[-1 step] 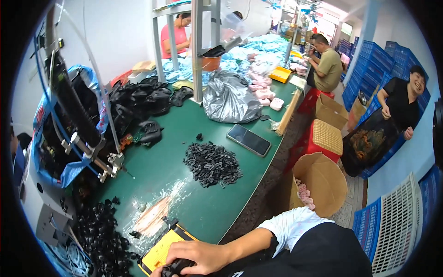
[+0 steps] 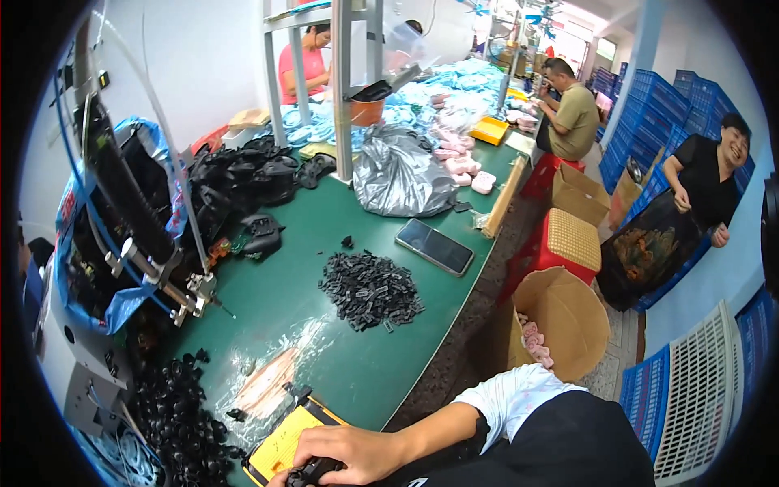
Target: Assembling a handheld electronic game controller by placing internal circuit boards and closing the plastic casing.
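At a yellow board [image 2: 302, 428] on the tabletop [image 2: 365, 377], the right hand [image 2: 347, 451] grasps a black part [image 2: 312, 471] that a slackened grip could drop.

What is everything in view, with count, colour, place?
Table: 1, green, centre
Phone: 1, dark, table's right side
Small parts: one heap, black, centre
Rounded parts: one heap, black, lower left
Larger pieces: one pile, black, upper left
Plastic bag: 1, silver, beyond phone
Moulded pieces: several, pink, beside plastic bag
Loose pieces: many, light blue, far table
Tray: 1, orange, far right edge
Machine: 1, black and metallic, left
Flat item: 1, yellow, near edge
Stools: at least 2, red, right
Cardboard boxes: at least 2, brown, right
Crates: many, blue and pale, right
Other people: at least 3, pink, olive, black tops, background
Right hand: 1, lower edge, holding black part
Left hand: not clearly visible
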`<move>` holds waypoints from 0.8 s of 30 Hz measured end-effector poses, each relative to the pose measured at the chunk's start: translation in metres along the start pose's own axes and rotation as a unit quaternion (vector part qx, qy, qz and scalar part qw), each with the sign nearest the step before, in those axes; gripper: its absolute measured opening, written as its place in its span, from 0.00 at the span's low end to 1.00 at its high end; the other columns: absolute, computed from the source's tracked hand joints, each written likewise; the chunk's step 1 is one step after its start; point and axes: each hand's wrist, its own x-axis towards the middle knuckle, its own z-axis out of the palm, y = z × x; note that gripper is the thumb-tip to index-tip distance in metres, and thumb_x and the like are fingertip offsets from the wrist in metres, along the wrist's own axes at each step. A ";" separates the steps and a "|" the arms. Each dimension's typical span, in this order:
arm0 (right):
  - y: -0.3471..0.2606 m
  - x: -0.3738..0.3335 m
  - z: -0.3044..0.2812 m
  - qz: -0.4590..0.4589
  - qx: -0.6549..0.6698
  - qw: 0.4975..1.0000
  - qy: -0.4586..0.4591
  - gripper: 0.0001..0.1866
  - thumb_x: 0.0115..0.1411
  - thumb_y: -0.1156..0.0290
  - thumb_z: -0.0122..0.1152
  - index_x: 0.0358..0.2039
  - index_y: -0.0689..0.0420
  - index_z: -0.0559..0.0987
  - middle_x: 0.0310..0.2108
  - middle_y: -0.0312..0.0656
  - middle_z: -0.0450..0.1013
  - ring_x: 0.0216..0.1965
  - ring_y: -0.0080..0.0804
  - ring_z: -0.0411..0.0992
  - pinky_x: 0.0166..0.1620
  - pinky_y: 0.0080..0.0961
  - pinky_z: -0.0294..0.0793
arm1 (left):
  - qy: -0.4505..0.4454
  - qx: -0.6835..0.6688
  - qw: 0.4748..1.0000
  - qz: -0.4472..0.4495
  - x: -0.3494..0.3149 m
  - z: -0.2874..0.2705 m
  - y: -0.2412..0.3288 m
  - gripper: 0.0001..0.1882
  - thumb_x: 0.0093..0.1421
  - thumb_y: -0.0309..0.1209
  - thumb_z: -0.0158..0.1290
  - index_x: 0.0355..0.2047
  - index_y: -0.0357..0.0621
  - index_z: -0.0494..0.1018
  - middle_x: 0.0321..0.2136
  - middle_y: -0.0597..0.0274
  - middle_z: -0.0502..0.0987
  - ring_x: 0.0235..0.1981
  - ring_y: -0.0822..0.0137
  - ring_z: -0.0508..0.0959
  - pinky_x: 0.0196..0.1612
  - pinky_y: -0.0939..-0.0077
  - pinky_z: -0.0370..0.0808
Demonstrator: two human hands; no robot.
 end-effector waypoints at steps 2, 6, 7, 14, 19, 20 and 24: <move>-0.009 0.000 -0.008 0.015 -0.001 1.000 -0.007 0.19 0.48 0.69 0.69 0.41 0.60 0.76 0.38 0.49 0.73 0.43 0.50 0.71 0.46 0.40 0.71 | 0.000 0.045 0.998 0.044 0.001 0.002 0.011 0.17 0.60 0.21 0.57 0.50 0.31 0.73 0.45 0.52 0.77 0.37 0.65 0.78 0.36 0.77 0.77; -0.008 0.004 -0.020 0.033 0.032 0.998 -0.050 0.18 0.51 0.69 0.67 0.41 0.61 0.76 0.38 0.49 0.73 0.43 0.49 0.72 0.46 0.40 0.72 | -0.010 0.017 0.999 0.033 0.005 0.002 0.020 0.17 0.59 0.21 0.57 0.49 0.32 0.73 0.46 0.51 0.76 0.39 0.62 0.78 0.37 0.75 0.77; -0.004 0.003 -0.019 0.033 0.059 0.995 -0.067 0.18 0.51 0.69 0.67 0.41 0.62 0.76 0.38 0.49 0.73 0.43 0.49 0.72 0.45 0.40 0.72 | -0.010 0.026 0.999 0.036 0.004 0.001 0.021 0.16 0.59 0.21 0.57 0.49 0.32 0.74 0.46 0.51 0.76 0.40 0.62 0.78 0.38 0.74 0.77; 0.004 0.002 -0.007 0.012 0.086 0.993 -0.080 0.20 0.54 0.73 0.67 0.48 0.61 0.76 0.46 0.48 0.74 0.48 0.45 0.73 0.52 0.35 0.73 | -0.009 0.018 0.997 0.077 0.014 -0.005 0.032 0.17 0.56 0.19 0.59 0.46 0.34 0.75 0.43 0.50 0.78 0.42 0.57 0.79 0.45 0.67 0.75; -0.002 0.009 -0.025 -0.003 -0.027 0.999 -0.040 0.18 0.52 0.72 0.69 0.44 0.61 0.79 0.45 0.48 0.75 0.46 0.43 0.75 0.48 0.32 0.75 | -0.006 -0.036 0.999 0.039 0.021 0.002 0.017 0.15 0.51 0.20 0.60 0.41 0.33 0.76 0.41 0.50 0.79 0.44 0.57 0.78 0.49 0.69 0.73; -0.002 0.009 -0.023 0.003 -0.006 0.999 -0.053 0.18 0.52 0.72 0.70 0.43 0.61 0.79 0.44 0.48 0.76 0.46 0.42 0.76 0.47 0.31 0.75 | -0.007 -0.043 0.998 0.054 0.020 0.001 0.013 0.16 0.51 0.20 0.61 0.42 0.33 0.76 0.42 0.50 0.79 0.44 0.58 0.79 0.49 0.69 0.74; -0.001 0.019 -0.014 -0.008 0.010 0.997 -0.075 0.18 0.48 0.74 0.73 0.41 0.62 0.80 0.40 0.47 0.77 0.43 0.39 0.77 0.44 0.29 0.77 | 0.014 -0.065 0.997 0.049 0.012 -0.001 0.004 0.18 0.51 0.21 0.62 0.44 0.36 0.76 0.42 0.51 0.79 0.45 0.54 0.78 0.49 0.66 0.74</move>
